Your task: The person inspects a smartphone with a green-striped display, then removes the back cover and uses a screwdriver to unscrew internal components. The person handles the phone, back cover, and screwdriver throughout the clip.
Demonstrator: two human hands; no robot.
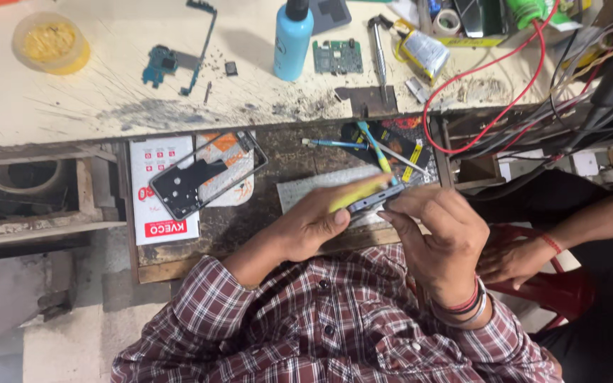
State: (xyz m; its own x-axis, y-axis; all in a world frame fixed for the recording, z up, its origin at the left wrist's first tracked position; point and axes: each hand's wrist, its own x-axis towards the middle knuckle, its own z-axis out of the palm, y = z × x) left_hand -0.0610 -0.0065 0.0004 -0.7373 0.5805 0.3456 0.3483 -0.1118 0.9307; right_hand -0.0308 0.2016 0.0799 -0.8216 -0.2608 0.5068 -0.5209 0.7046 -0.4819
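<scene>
A messy, scratched work table (108, 92) fills the top, with a dark lower shelf (285, 152) in front of the person.

At the far left of the table sits a round yellow tub (50, 42). Next to it lies a thin blue circuit board (161, 65). Below, on the shelf, a dark phone frame (203, 174) lies tilted on white and orange paper packets (161, 191).

In the middle of the table stands a light blue bottle (292, 39) with a black cap. Just right of it lies a small green circuit board (337, 57). On the shelf below lie thin tools with blue handles (352, 145).

The left hand (313, 223) is curled around a phone (374, 201) and a blurry yellow tool (356, 193). The right hand (438, 237) pinches the phone's other end with its fingertips. The phone is up off the shelf, between the two hands, seen edge-on. The right wrist wears bracelets (462, 308).

At the right, red wires (487, 67) and black wires loop over the table. Another person's hand (516, 259) rests low by a red stool (565, 291).
</scene>
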